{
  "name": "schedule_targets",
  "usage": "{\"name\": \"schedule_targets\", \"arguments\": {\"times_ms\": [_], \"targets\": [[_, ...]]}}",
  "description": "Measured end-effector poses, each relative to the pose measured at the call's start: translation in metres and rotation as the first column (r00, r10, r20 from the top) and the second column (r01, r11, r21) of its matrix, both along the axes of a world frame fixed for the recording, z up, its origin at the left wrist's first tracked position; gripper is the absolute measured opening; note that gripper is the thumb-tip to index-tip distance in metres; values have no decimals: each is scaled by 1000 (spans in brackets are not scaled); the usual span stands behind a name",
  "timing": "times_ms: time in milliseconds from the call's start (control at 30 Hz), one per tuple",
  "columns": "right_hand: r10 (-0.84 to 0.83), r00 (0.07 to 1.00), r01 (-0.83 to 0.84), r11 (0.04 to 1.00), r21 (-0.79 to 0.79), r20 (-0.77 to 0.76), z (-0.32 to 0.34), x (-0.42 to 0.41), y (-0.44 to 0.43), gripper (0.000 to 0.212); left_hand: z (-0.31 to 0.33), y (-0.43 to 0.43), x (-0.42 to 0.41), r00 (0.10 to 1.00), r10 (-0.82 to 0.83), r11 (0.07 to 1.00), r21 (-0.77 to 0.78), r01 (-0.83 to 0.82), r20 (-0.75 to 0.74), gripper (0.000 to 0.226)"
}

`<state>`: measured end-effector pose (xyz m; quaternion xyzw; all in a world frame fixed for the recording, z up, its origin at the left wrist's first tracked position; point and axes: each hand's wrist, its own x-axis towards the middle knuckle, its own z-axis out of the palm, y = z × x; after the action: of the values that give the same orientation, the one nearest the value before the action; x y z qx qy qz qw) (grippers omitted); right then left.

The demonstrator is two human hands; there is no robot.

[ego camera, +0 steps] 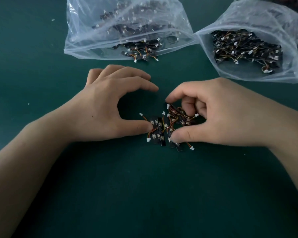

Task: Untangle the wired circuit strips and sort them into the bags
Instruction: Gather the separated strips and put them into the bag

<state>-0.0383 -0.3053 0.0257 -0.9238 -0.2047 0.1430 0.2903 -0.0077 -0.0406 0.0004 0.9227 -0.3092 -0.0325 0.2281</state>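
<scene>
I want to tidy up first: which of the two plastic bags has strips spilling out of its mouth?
The left bag: several circuit strips poke past its open edge onto the table. The right bag keeps its own inside.

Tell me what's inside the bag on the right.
A loose pile of black wired circuit strips shows in the open mouth of the right bag. Anything under that pile, or deeper behind the cloudy film, is covered.
</scene>
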Motion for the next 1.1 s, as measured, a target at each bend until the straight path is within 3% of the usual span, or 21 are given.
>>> {"name": "schedule_targets", "arguments": {"times_ms": [367, 500, 567, 700, 833, 1100], "targets": [[-116, 980, 112, 993, 36, 159, -8, -1, 12, 55, 1, 0, 0, 1000, -1, 1000, -8, 1, 0, 72], [-150, 877, 207, 975, -77, 456, -2, -3, 14, 46, 0, 1, 1, 1000, -2, 1000, -10, 2, 0, 73], [-185, 839, 293, 946, -137, 513, 3, -5, 20, 63, 0, 0, 0, 1000, 2, 1000, -8, -2, 9, 71], [-108, 882, 304, 874, -379, 459, 0, -9, 28, 88, -3, -3, -1, 997, 19, 1000, -12, -18, 75, 64], [-38, 890, 242, 883, -402, 454, -4, -12, 33, 95, -6, -7, -2, 991, 35, 999, -8, -34, 126, 69], [-43, 916, 203, 907, -369, 399, -7, -11, 34, 62, -9, -7, 1, 989, -23, 998, -60, 32, 145, 44]]}}
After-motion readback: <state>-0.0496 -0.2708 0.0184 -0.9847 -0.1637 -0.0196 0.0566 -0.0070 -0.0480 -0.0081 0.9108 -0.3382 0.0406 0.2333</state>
